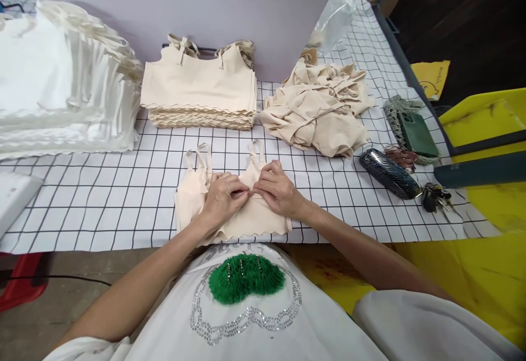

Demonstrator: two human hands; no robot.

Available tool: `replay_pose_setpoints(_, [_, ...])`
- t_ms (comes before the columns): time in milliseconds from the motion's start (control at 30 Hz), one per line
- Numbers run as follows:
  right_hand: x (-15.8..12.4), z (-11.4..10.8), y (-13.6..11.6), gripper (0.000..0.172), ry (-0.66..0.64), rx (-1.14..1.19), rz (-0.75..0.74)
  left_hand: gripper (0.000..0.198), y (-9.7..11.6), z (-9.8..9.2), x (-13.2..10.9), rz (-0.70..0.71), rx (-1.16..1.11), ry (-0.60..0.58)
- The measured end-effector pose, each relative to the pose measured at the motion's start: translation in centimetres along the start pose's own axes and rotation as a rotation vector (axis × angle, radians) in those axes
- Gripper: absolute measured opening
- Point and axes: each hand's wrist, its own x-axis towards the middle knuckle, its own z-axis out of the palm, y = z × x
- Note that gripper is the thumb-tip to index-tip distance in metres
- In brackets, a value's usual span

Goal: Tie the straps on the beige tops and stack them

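Observation:
A beige camisole top lies at the table's front edge with its thin straps pointing away from me. My left hand pinches its fabric near the middle of the neckline, thumb and fingertips pressed together. Close beside it, my right hand pinches the same top, and the fingertips of both hands almost meet. Whatever small detail sits between the fingertips is too small to make out. The lower hem of the top lies near the edge.
Behind the top stands a neat stack of beige tops, with a crumpled beige pile to its right. White garments are stacked at left. A glasses case, keys and a green phone lie at right on the checked tablecloth.

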Motion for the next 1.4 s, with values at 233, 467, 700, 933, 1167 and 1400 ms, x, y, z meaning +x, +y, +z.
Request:
replay_pose_setpoints(233, [1.2,-2.3,0.8,0.022,-0.26,0.032,0.034,0.014,0.2,-0.5,0.1,-0.017,-0.028,-0.06])
replay_pose_setpoints(467, [6.3,-7.2,3.7,0.038,-0.287,0.003,0.186,0.01,1.2,-1.6,1.0,-0.112,0.025,-0.262])
replay_pose_setpoints(700, [9.5,-6.3,6.3,0.034,-0.23,-0.069,0.166,0.011,1.4,-2.1,2.0,-0.123,0.088,-0.337])
replay_pose_setpoints(933, [4.8,-3.1,0.9,0.044,-0.111,-0.241,0.166,0.039,1.0,-3.1,-1.6,0.199,0.33,0.044])
replay_pose_setpoints(1167, [-7.0,-0.7,-3.0,0.078,-0.294,-0.352,0.181,0.071,-1.1,-4.9,-9.4,0.357,0.476,-0.186])
replay_pose_setpoints(1400, [-5.6,-2.2,-0.1,0.036,0.031,-0.211,0.439,0.037,-4.4,-8.4,-8.1,0.0,0.293,0.197])
